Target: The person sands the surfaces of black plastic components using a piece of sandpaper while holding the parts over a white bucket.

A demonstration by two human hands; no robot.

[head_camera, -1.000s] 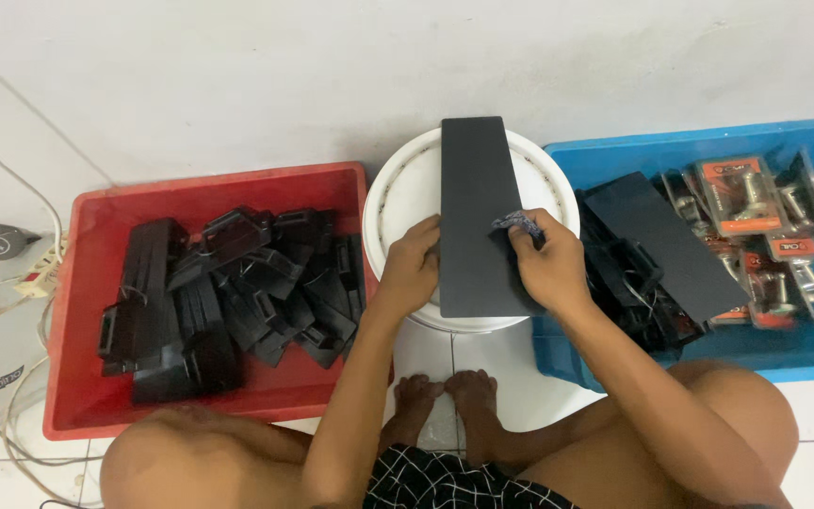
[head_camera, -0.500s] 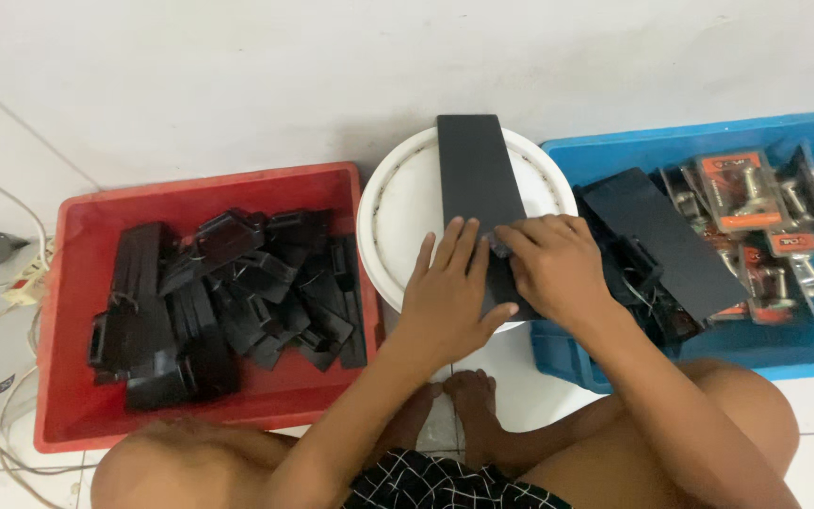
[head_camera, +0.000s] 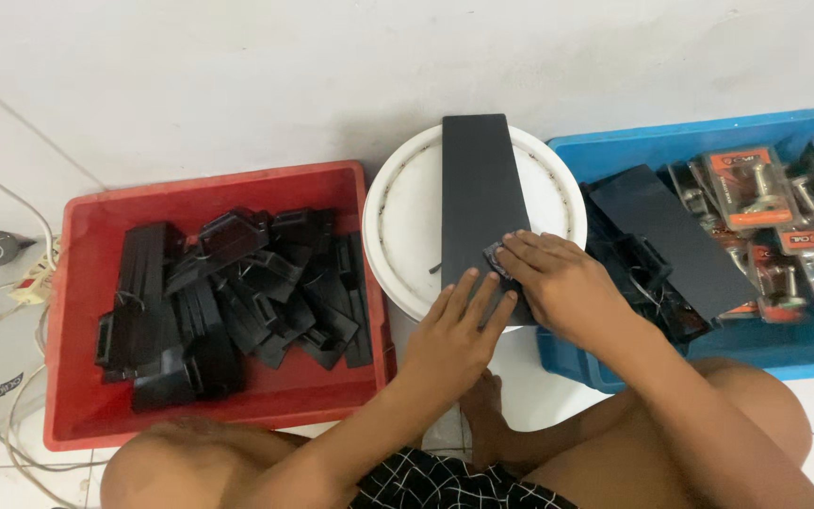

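A long flat black box (head_camera: 480, 188) lies lengthwise on the white round bucket lid (head_camera: 407, 226). My left hand (head_camera: 456, 335) rests flat with spread fingers on the box's near end. Just to the right, my right hand (head_camera: 562, 283) presses a small dark part (head_camera: 499, 259) against the box's right edge with bent fingers. The near end of the box is hidden under both hands.
A red bin (head_camera: 77, 377) on the left holds several black plastic pieces (head_camera: 228, 292). A blue bin (head_camera: 765, 127) on the right holds black boxes (head_camera: 671, 236) and packaged metal hardware (head_camera: 756, 193). Cables and a power strip (head_camera: 21, 278) lie at far left. My bare legs fill the bottom.
My left hand has slid from the box's left edge down onto its near end, fingers spread. My right hand has stayed at the right edge with the small part.
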